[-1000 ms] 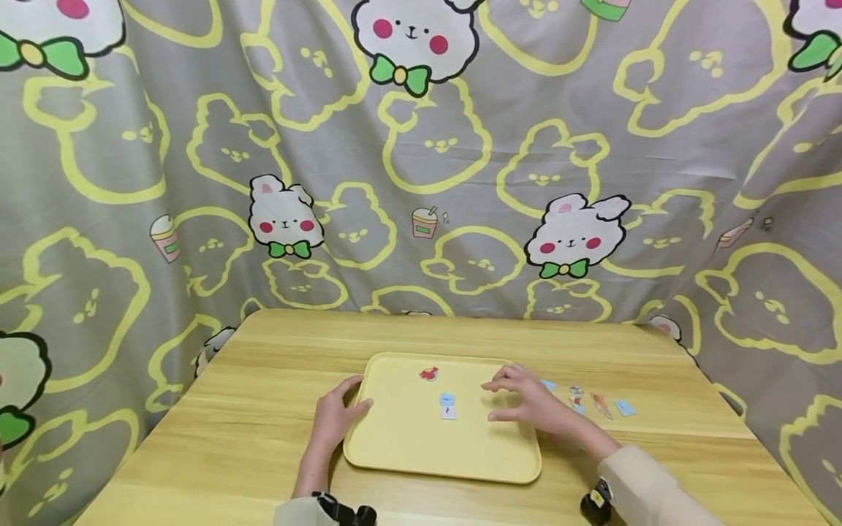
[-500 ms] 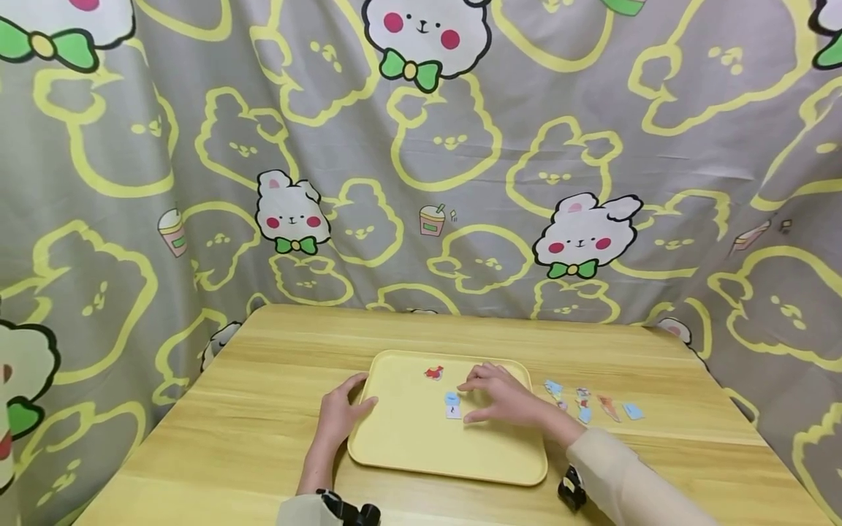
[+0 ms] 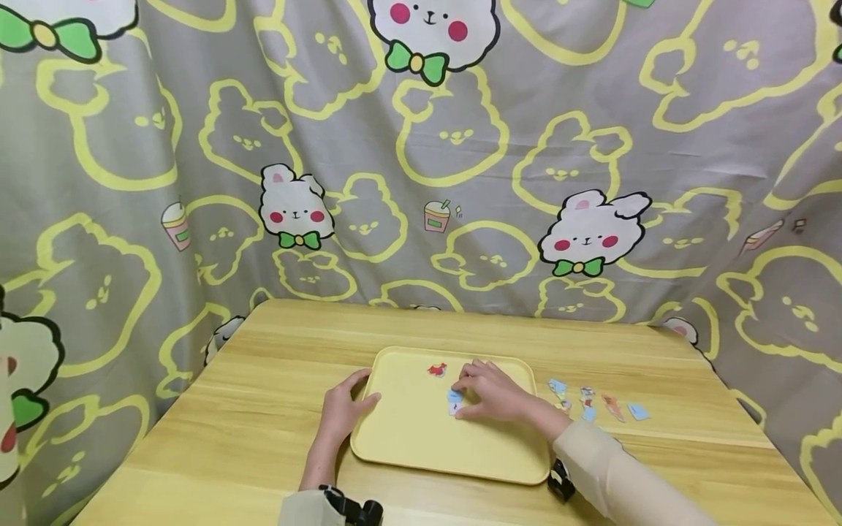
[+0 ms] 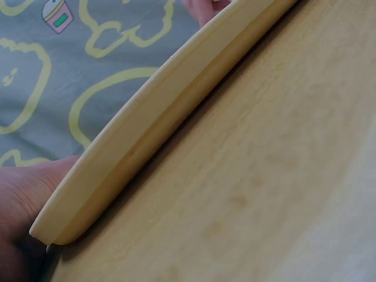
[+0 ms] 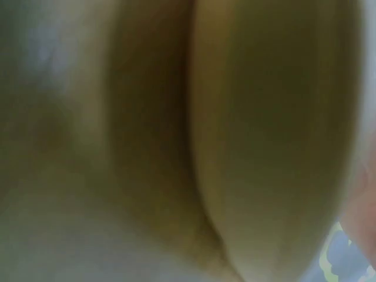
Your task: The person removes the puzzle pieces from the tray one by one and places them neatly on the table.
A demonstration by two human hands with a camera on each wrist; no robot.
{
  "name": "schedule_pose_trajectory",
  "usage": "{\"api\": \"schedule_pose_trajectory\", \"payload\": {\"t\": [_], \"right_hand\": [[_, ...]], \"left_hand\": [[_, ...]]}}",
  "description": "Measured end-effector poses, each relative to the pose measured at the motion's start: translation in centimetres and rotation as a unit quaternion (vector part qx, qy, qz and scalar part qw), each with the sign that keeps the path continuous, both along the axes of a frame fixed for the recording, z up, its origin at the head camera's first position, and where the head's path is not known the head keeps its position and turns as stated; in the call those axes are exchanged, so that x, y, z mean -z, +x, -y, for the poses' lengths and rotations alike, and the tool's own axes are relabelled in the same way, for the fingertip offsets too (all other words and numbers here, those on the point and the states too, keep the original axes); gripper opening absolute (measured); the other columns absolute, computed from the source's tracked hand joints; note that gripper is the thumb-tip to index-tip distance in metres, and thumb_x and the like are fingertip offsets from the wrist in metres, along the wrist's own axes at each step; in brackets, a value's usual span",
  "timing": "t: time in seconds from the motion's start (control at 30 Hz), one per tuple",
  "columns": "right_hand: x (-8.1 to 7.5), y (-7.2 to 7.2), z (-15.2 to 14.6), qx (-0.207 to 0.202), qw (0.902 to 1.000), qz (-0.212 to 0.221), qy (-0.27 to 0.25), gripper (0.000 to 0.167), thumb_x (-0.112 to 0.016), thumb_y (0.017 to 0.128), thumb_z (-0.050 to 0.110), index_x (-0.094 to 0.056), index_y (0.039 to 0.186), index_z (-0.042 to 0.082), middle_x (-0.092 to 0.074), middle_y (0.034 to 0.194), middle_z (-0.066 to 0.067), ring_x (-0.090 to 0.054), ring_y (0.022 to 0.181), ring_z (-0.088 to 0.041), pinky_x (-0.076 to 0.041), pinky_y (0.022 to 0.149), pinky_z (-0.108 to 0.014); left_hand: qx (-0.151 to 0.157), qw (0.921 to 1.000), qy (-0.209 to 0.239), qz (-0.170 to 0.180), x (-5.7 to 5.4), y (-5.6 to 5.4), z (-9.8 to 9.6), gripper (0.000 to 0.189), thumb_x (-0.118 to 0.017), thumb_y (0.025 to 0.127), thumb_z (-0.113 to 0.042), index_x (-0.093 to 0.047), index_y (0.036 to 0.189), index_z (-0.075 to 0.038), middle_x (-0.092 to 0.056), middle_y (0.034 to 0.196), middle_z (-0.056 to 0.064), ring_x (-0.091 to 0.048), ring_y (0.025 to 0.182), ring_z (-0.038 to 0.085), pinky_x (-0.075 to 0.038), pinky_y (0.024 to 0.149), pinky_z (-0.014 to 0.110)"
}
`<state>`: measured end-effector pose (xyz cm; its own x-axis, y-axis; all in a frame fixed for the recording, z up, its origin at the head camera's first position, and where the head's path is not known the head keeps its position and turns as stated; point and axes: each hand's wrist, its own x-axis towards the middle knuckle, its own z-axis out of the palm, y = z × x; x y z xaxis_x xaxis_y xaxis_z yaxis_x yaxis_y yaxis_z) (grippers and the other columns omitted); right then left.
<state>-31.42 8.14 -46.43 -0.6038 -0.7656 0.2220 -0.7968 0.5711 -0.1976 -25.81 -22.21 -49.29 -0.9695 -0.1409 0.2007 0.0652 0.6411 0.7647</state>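
A pale yellow tray (image 3: 408, 438) lies on the table, its outer side wall (image 4: 141, 129) close in the left wrist view. My left hand (image 3: 342, 409) grips its left rim, thumb over the edge and fingers outside. Near the tray's middle, a small blue piece (image 3: 454, 395) and a white piece (image 3: 454, 409) with a dark mark adjoin, like puzzle pieces. My right hand (image 3: 496, 394) has thumb and a fingertip at their near and far edges, pinching them. Farther back on the tray sits a small red piece (image 3: 437, 370). The blurred right wrist view shows mostly tray wall (image 5: 276, 117).
Several loose cutout pieces lie on the wooden table (image 3: 276, 343) right of the tray, among them an orange one (image 3: 613, 408) and a blue one (image 3: 638, 411). A grey curtain (image 3: 368, 146) with cartoon prints hangs behind the table and at both sides.
My right hand has moved left over the tray to the blue and white pieces, and its thumb and finger have drawn closer together. The left hand stays at the rim.
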Motion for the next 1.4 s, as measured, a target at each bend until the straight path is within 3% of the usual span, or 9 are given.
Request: {"api": "schedule_pose_trajectory", "payload": {"t": [0.5,0.7,0.87,1.13,1.27,1.4], "right_hand": [[0.0,0.3,-0.3,-0.013,0.9993,0.002,-0.034,0.04,-0.081,0.075,0.039,-0.072,0.103,0.013,-0.061,0.096,0.005,-0.05,0.093,-0.008,-0.047,0.089,-0.033],[0.1,0.3,-0.9,-0.017,0.9959,0.016,-0.087,0.036,-0.081,0.077,0.036,-0.071,0.103,0.014,-0.061,0.095,0.004,-0.054,0.092,-0.01,-0.046,0.088,-0.033],[0.0,0.3,-1.5,-0.012,0.9851,0.074,-0.155,0.031,-0.08,0.079,0.03,-0.069,0.104,0.016,-0.061,0.098,0.006,-0.053,0.092,-0.012,-0.046,0.084,-0.029],[-0.1,0.9,-2.1,0.009,0.9556,0.171,-0.24,0.029,-0.079,0.082,0.026,-0.069,0.107,0.015,-0.06,0.097,-0.002,-0.046,0.088,-0.016,-0.04,0.076,-0.022],[-0.1,1.1,-2.4,0.02,0.9474,0.186,-0.26,0.028,-0.079,0.082,0.025,-0.069,0.107,0.016,-0.06,0.097,-0.004,-0.044,0.084,-0.018,-0.037,0.072,-0.024],[0.0,1.1,-2.8,0.023,0.9454,0.186,-0.266,0.029,-0.079,0.081,0.025,-0.069,0.107,0.017,-0.061,0.096,-0.004,-0.043,0.084,-0.021,-0.037,0.071,-0.027]], "left_hand": [[0.0,0.9999,0.008,0.01,0.0,0.1,-0.1,0.05,-0.077,0.083,-0.019,-0.062,0.13,-0.007,-0.062,0.132,0.023,-0.055,0.127,0.043,-0.044,0.108,0.054],[0.002,1.0,0.008,0.002,0.2,0.1,-0.2,0.05,-0.077,0.083,-0.02,-0.062,0.13,-0.008,-0.062,0.132,0.022,-0.055,0.126,0.043,-0.045,0.107,0.054],[0.003,1.0,0.004,-0.003,0.2,0.2,-0.2,0.05,-0.077,0.083,-0.019,-0.063,0.129,-0.007,-0.062,0.132,0.022,-0.056,0.126,0.043,-0.045,0.107,0.054],[0.004,1.0,-0.008,-0.004,0.1,0.3,0.0,0.049,-0.077,0.084,-0.02,-0.063,0.129,-0.008,-0.063,0.131,0.023,-0.057,0.124,0.044,-0.046,0.105,0.055],[0.003,1.0,-0.007,-0.005,0.1,0.2,-0.1,0.049,-0.077,0.084,-0.02,-0.063,0.129,-0.007,-0.063,0.13,0.023,-0.057,0.124,0.044,-0.046,0.105,0.055],[0.002,1.0,-0.005,-0.004,0.0,0.2,-0.2,0.049,-0.077,0.084,-0.02,-0.063,0.129,-0.007,-0.063,0.131,0.023,-0.056,0.125,0.044,-0.045,0.106,0.055]]}}
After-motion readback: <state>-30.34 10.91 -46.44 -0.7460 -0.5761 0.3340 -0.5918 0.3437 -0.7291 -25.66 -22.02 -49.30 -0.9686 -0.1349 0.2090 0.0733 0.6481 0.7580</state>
